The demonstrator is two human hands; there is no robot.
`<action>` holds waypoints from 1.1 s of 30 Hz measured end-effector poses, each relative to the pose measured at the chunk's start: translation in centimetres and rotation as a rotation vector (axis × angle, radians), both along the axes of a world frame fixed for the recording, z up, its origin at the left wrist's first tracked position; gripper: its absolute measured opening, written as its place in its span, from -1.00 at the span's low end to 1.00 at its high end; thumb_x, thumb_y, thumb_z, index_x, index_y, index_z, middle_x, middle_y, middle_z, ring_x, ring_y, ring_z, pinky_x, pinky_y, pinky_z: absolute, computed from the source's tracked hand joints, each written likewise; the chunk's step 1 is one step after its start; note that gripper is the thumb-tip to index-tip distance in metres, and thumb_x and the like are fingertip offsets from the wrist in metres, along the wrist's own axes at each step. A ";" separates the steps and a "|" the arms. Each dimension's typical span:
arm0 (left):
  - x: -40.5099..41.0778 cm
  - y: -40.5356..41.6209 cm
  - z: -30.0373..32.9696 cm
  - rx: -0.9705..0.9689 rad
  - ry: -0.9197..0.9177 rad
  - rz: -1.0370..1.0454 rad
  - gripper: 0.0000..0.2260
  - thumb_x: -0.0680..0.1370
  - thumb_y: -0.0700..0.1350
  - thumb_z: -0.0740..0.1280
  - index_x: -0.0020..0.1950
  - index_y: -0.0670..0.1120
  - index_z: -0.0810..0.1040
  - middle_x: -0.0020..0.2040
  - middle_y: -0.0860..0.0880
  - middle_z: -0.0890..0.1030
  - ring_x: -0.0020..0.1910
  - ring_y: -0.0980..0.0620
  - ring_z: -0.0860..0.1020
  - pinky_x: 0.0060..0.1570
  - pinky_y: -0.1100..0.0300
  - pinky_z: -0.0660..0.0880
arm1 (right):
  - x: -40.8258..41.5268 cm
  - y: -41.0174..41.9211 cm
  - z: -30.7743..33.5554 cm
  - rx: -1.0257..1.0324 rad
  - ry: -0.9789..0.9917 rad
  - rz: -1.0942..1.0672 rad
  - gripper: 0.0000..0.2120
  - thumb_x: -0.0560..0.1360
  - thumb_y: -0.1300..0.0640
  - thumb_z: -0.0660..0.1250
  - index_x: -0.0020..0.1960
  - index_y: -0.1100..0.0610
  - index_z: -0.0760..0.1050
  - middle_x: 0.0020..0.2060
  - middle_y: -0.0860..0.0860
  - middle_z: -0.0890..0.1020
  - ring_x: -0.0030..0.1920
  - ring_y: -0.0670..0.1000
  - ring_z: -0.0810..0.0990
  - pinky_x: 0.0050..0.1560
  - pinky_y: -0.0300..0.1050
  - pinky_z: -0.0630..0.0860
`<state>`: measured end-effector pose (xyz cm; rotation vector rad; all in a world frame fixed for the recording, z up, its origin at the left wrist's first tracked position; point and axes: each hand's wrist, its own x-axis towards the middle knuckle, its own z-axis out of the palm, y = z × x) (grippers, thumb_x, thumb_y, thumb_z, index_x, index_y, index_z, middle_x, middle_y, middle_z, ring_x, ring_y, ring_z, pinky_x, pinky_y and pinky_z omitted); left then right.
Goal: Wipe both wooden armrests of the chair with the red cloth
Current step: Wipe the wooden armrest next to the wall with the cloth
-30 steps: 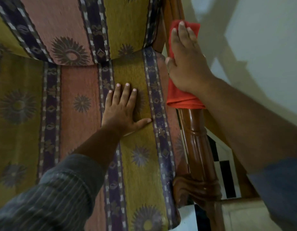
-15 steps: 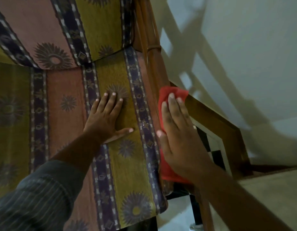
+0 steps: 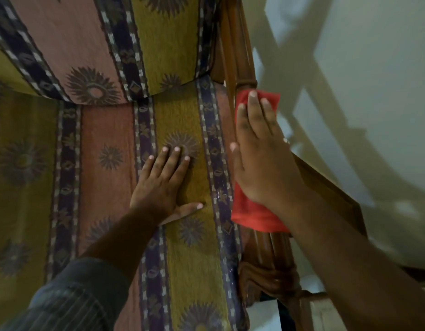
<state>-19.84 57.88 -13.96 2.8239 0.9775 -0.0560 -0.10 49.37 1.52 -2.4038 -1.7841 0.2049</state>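
Note:
The red cloth (image 3: 250, 215) lies draped over the chair's right wooden armrest (image 3: 240, 60). My right hand (image 3: 261, 158) presses flat on the cloth, fingers stretched toward the chair back, and hides the armrest's middle. The carved front end of the armrest (image 3: 271, 266) shows below the cloth. My left hand (image 3: 163, 185) rests flat with spread fingers on the striped seat cushion (image 3: 106, 173), holding nothing. The left armrest is out of view.
The patterned backrest cushion (image 3: 87, 48) fills the top left. A pale wall (image 3: 364, 91) stands close on the right, with a wooden rail (image 3: 330, 192) beside the armrest and light floor (image 3: 261, 318) below.
My right hand slid the cloth from the back of the armrest toward its front, and now it has moved back up toward the chair back. The left hand stayed pressed on the seat.

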 end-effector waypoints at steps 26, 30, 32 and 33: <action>-0.2 0.4 0.1 -0.098 -0.001 -0.008 0.05 0.35 0.63 -0.01 0.61 -0.08 0.10 0.63 -0.14 0.08 0.62 -0.19 0.00 0.52 -0.25 0.05 | 5.1 13.1 0.7 0.098 0.017 -0.110 -0.38 0.66 -0.05 0.07 0.59 0.24 -0.03 0.59 0.22 0.04 0.59 0.21 -0.05 0.57 0.07 -0.06; -0.2 0.4 -0.3 -0.087 -0.014 -0.011 0.06 0.35 0.63 0.00 0.62 -0.08 0.09 0.64 -0.14 0.07 0.62 -0.19 0.00 0.52 -0.25 0.06 | 7.2 18.1 1.0 0.080 -0.022 -0.108 -0.35 0.66 -0.07 0.06 0.59 0.24 -0.06 0.60 0.22 0.00 0.59 0.24 -0.05 0.55 0.09 -0.05; -0.3 0.6 -0.4 -0.076 -0.026 -0.012 0.06 0.35 0.63 0.01 0.61 -0.08 0.11 0.63 -0.14 0.08 0.61 -0.19 0.02 0.52 -0.25 0.06 | 7.7 19.6 1.4 0.074 -0.021 -0.112 -0.35 0.65 -0.08 0.06 0.59 0.23 -0.05 0.60 0.20 0.00 0.59 0.23 -0.05 0.55 0.11 -0.03; -0.3 0.6 -0.5 -0.073 -0.032 -0.009 0.05 0.35 0.63 0.01 0.61 -0.08 0.12 0.63 -0.14 0.09 0.61 -0.19 0.03 0.51 -0.24 0.07 | 7.8 19.8 1.4 0.075 -0.032 -0.117 -0.36 0.65 -0.08 0.06 0.59 0.23 -0.05 0.60 0.20 0.00 0.59 0.23 -0.05 0.55 0.12 -0.02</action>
